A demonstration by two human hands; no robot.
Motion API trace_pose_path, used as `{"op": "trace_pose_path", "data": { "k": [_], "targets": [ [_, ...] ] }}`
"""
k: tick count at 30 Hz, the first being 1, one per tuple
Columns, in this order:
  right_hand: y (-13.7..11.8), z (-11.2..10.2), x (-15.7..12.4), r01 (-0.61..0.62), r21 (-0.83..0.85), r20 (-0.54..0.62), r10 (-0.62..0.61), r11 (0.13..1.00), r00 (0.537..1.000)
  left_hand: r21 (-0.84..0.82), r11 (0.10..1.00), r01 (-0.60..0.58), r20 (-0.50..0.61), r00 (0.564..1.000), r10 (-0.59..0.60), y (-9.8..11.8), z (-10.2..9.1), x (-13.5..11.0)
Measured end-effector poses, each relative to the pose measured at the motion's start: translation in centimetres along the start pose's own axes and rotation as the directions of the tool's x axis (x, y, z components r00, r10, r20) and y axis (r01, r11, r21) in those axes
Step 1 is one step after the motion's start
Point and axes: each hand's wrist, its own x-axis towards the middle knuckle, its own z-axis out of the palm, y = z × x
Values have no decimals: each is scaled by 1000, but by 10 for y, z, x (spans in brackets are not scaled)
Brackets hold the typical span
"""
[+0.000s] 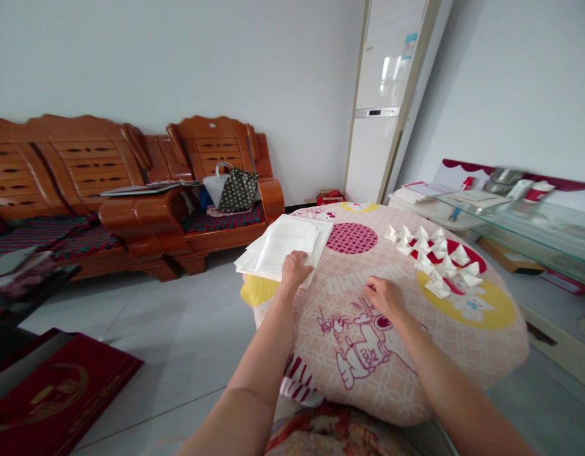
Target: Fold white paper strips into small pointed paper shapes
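A round worktop (487, 361) covered with a pink patterned cloth stands in front of the person. Over a dozen folded white paper shapes (447, 267) are grouped on its right side, well apart from the stack of white paper (283, 244) at its left edge. Beyond stand a wooden bench (88, 158) and a wooden armchair (216, 145) holding a dark patterned bag (240, 190) and a pale bag (213, 191). A tall white unit (375, 82) is in the corner; to the right, a glass shelf (553, 226) carries a metal bowl (504, 182) and a red-and-white cup (539, 191).

The hands are apart. The left hand (296, 269) rests, fingers bent, on the near right part of the stack; whether it pinches a sheet I cannot tell. The right hand (382, 294) is curled, fingertips drawn together, over the middle of the cloth.

Gold writing on the red box (59, 392) on the floor is unreadable; the blue label (409, 46) on the white unit is too small to read, and the lettering on the cloth's printed cartoon figure (363, 348) is unclear.
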Motion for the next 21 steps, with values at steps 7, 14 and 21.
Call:
{"op": "trace_pose_path", "data": {
  "k": [7,14,21],
  "targets": [
    [-3,-4,-1,-22,11,19,22,1000,1000,-195,975,102,47,994,-95,-11,-11,7],
    [1,1,0,-3,51,-27,4,999,1000,-200,969,146,-43,987,-157,-7,-14,5],
    [2,4,0,87,286,-218,-23,954,976,-115,981,-158,-79,986,149,49,3,-20]
  ]
}}
